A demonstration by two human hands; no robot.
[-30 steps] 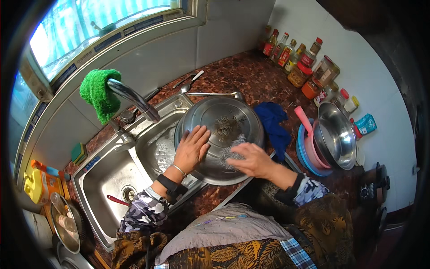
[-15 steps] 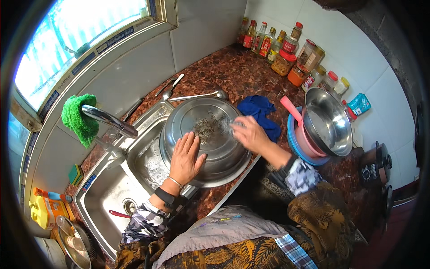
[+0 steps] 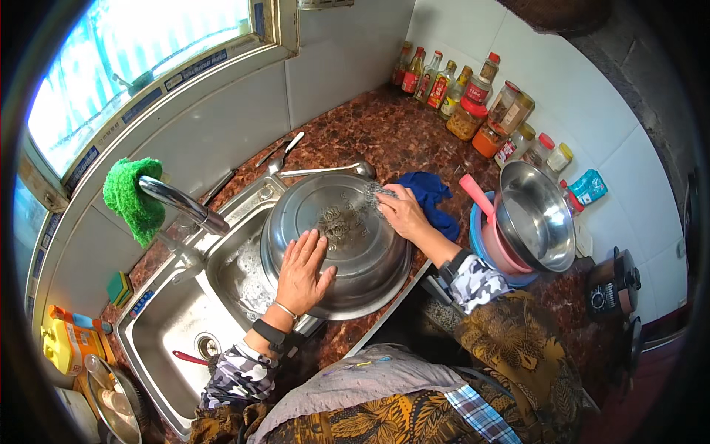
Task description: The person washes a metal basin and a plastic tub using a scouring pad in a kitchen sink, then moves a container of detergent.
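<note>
A large metal basin (image 3: 344,277) lies upside down, partly over the right sink bowl (image 3: 240,270) and partly on the counter. Dark grime marks the middle of its upturned base. My left hand (image 3: 299,270) rests flat on the near left of the base, fingers stretched out. In my right hand (image 3: 403,211) is a steel wool scrubber (image 3: 367,194), pressed to the far right part of the base. The fingers close over the scrubber and hide some of it.
A curved faucet (image 3: 181,203) with a green cloth (image 3: 133,198) stands left. A blue cloth (image 3: 427,201) lies beyond the basin. At right, a steel bowl (image 3: 536,214) sits on a pink dipper (image 3: 492,237). Bottles and jars (image 3: 466,115) line the far wall.
My right hand has moved the scrubber a little farther away across the basin's base. My left hand stays flat on the basin. The whole view has shifted slightly.
</note>
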